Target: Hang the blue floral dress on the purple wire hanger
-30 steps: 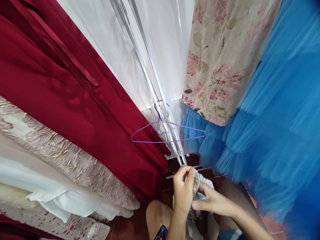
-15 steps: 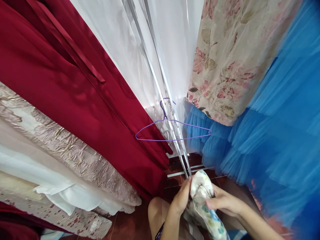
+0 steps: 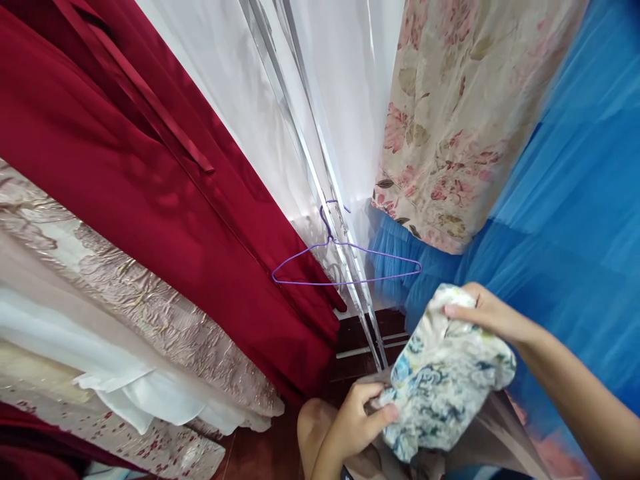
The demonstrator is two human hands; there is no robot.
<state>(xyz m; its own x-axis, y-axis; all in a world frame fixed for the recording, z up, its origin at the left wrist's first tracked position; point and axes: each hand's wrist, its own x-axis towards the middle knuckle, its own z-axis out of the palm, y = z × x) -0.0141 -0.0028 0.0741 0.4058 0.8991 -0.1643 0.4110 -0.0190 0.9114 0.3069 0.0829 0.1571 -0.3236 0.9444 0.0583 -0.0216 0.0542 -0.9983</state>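
Observation:
A floral cloth (image 3: pixel 445 380), white with blue, green and yellow print, is stretched between my hands above my lap. It looks like a garment, but its kind is unclear. My left hand (image 3: pixel 361 419) pinches its lower left edge between thumb and fingers. At its upper edge, my right hand (image 3: pixel 483 312) grips the fabric, thumb on top. Farther off, a purple wire hanger (image 3: pixel 350 282) hangs by the metal poles, with no garment on it and neither hand touching it.
A long red gown (image 3: pixel 200 220) and pale embroidered dresses (image 3: pixel 150 293) hang on the left. White fabric (image 3: pixel 220 87) is behind the metal poles (image 3: pixel 310 173). To the right hang a pink-flowered dress (image 3: pixel 450 147) and blue tulle (image 3: pixel 565 220). The floor is dark red tile (image 3: pixel 255 427).
The floral cloth was bunched up low between my hands and is now spread out wider. My right hand has moved up and slightly right with it; my left hand has shifted a little downward.

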